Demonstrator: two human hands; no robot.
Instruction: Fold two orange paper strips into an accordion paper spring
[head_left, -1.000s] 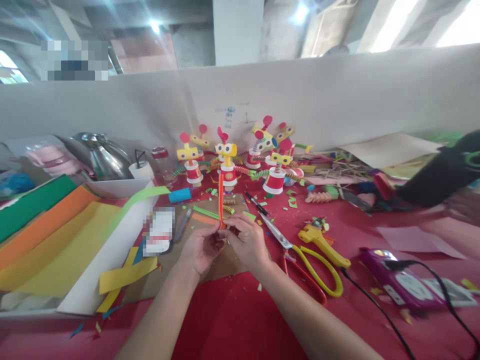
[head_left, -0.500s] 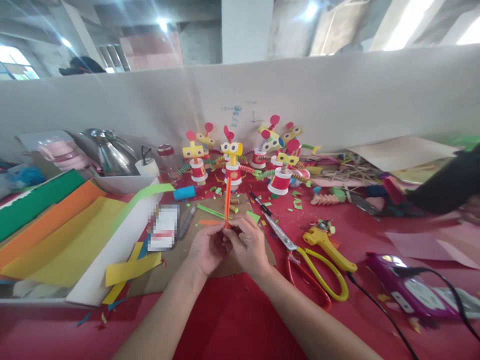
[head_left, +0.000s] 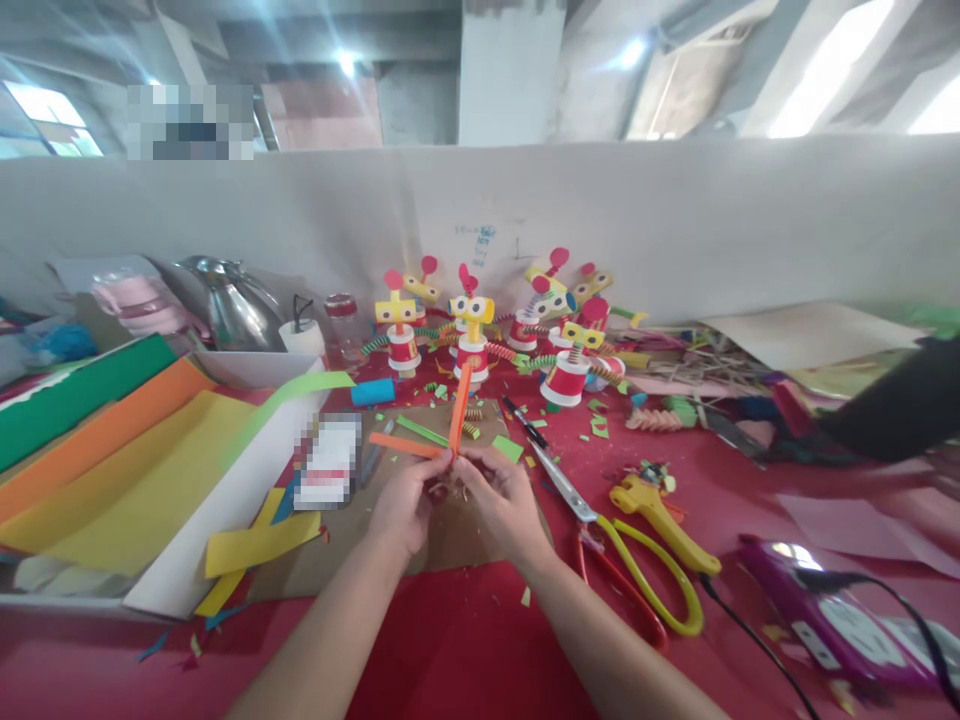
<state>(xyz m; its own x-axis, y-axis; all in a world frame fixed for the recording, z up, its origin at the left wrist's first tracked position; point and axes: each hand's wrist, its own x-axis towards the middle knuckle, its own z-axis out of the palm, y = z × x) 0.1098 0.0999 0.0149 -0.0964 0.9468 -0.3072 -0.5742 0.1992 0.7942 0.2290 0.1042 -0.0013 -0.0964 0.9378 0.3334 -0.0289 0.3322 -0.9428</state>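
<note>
Two orange paper strips meet at a corner between my hands, one pointing away from me and the other out to the left. My left hand pinches them at the joint, fingers closed. On the other side my right hand grips the same corner with thumb and fingers. Part of the joint is hidden by the fingertips. Below lies a brown cardboard sheet with green paper strips and scraps. Beyond it stand several paper-cup robot figures with yellow heads and springy folded arms.
Scissors with red and yellow handles lie right of my hands, beside a yellow glue gun with a cord. A purple device sits farther right, near another person's dark sleeve. A white box of coloured paper stands left.
The orange strips have opened from nearly one upright line into a corner, one strip now stretching left. Both hands stay closed at the joint. The camera view has shifted slightly.
</note>
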